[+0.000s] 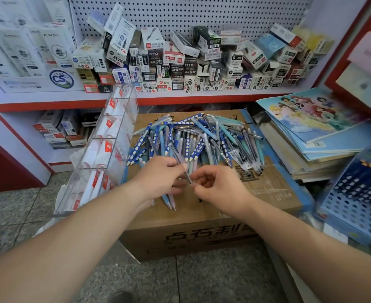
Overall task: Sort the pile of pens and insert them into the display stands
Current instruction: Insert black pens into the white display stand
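pens lie in a loose heap, the pile of pens (202,138), on the far half of a cardboard box (202,235) that stands on the speckled floor (27,215). most are blue with white dots, pale blue or teal, and a few are dark and slim.

near the front edge of the pile the two hands meet over the box. the left hand (160,178) has its fingers curled round a small bundle (169,200) of pens, whose pale tips stick out below the palm toward the camera. the right hand (219,189), fingers bent, pinches the lower end of a slim grey pen (181,165) between thumb and forefinger. this pen slants up and away across the left fingers.

just left of the box a clear display stand (105,145) leans back, and its compartments hold white pens with red labels. at the right edge a blue stand (355,200) full of round holes lies tilted, with dark pens in its upper rows. between it and the box is a stack of books (311,132) with a cartoon cover on top. behind, a shelf (202,96) carries many small pen boxes against a pegboard (202,14).
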Action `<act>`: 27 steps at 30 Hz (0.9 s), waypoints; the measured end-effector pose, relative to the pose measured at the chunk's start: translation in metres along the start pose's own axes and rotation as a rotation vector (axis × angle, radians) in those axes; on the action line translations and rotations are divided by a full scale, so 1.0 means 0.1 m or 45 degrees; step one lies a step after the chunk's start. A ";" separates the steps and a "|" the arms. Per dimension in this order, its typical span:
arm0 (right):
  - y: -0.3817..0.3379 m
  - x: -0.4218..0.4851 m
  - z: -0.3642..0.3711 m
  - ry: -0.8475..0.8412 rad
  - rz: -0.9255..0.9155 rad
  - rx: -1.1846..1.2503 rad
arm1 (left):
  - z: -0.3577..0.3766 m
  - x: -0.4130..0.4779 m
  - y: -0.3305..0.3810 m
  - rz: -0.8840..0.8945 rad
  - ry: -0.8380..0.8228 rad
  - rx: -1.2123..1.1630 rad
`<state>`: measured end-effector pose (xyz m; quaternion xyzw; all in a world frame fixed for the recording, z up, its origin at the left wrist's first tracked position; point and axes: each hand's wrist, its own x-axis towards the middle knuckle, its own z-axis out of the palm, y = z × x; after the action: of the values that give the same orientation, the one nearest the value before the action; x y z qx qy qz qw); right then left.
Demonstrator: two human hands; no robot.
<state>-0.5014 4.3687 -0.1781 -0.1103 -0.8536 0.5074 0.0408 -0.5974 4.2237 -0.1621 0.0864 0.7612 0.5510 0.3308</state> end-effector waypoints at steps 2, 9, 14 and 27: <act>0.02 0.00 -0.04 -0.013 0.010 -0.041 | 0.04 -0.02 0.01 -0.062 -0.036 -0.131; 0.30 0.22 -0.42 0.306 0.296 -0.591 | 0.05 0.00 0.02 -0.071 -0.016 -0.144; 0.38 0.27 -0.34 0.237 0.359 -0.708 | 0.09 -0.01 -0.03 -0.065 -0.062 -0.066; 0.16 0.07 -0.19 0.086 0.084 -0.055 | 0.23 0.06 -0.04 -0.063 -0.091 -0.212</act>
<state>-0.5027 4.3935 -0.1832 -0.1564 -0.8585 0.4858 0.0506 -0.5869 4.2434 -0.1718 0.0595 0.7025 0.6005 0.3774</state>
